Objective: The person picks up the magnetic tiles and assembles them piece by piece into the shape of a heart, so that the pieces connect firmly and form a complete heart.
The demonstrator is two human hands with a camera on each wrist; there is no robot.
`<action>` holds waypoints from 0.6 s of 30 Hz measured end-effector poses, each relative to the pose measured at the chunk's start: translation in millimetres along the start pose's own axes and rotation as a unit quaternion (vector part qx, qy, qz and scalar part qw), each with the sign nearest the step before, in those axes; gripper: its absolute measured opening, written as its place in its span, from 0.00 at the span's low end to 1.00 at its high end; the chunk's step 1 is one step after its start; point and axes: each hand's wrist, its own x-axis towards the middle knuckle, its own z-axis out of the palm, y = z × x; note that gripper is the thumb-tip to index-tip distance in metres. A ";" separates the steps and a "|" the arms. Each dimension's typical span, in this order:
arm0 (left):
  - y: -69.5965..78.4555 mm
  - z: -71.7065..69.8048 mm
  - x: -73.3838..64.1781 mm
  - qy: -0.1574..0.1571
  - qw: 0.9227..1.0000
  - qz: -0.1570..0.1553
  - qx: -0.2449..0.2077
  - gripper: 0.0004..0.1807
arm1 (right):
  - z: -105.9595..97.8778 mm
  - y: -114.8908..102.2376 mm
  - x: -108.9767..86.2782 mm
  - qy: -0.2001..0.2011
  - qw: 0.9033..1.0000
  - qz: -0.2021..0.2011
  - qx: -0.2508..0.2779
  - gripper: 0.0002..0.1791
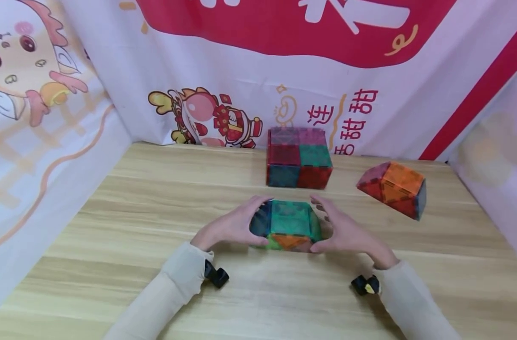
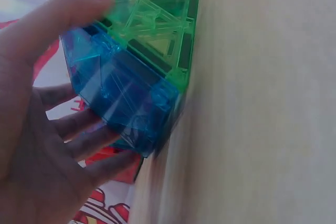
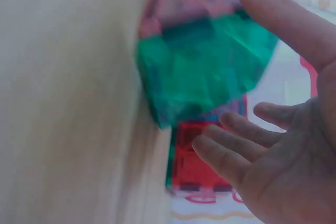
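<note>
A block of translucent magnetic tiles (image 1: 290,218) sits on the wooden table between both hands. It has a green top, slanted blue and green ends, and orange, pink and light-green triangles along its front. My left hand (image 1: 237,221) holds the blue end, thumb over the light-green triangle (image 2: 163,51) and fingers around the blue tiles (image 2: 113,82). At the other end is my right hand (image 1: 348,231), fingers spread and fairly straight beside the green end (image 3: 202,66). Its thumb lies over the front edge; whether it touches cannot be told from the blurred right wrist view.
Behind the block stands a box of red, green, blue and purple tiles (image 1: 298,163). To the right lies an orange and red tile shape (image 1: 396,189) with slanted sides. A printed cloth (image 1: 250,71) hangs along the table's back and sides.
</note>
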 end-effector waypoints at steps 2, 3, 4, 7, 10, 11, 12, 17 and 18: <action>4.2 0.6 0.9 0.006 1.000 0.006 0.001 0.54 | -5.2 0.3 0.1 -0.007 1.000 -0.003 0.010 0.55; 6.4 1.1 1.2 0.008 1.000 0.010 0.003 0.54 | -6.6 0.6 0.6 -0.010 1.000 -0.007 0.010 0.54; 8.3 1.8 1.4 0.009 1.000 0.010 0.006 0.55 | -7.1 1.0 1.3 -0.014 1.000 -0.012 0.009 0.53; 12.6 3.6 2.6 0.016 1.000 0.012 0.018 0.54 | -5.6 1.5 3.2 -0.015 1.000 -0.025 0.009 0.51; 14.0 3.7 3.5 0.024 0.999 0.004 0.033 0.53 | -2.5 2.0 5.0 -0.002 1.000 -0.027 0.005 0.50; 14.0 3.3 3.7 0.027 0.999 0.001 0.037 0.53 | -1.4 2.1 5.4 0.001 1.000 -0.025 0.007 0.49; 13.8 2.9 3.9 0.030 0.999 0.000 0.041 0.53 | -0.3 2.3 5.8 0.004 1.000 -0.023 0.009 0.49; 12.3 1.0 3.7 0.034 0.998 0.003 0.048 0.52 | 4.0 2.6 5.8 0.016 1.000 -0.018 0.011 0.48; 12.1 0.8 3.7 0.036 0.998 0.004 0.049 0.52 | 4.6 2.4 5.6 0.018 1.000 -0.018 0.012 0.48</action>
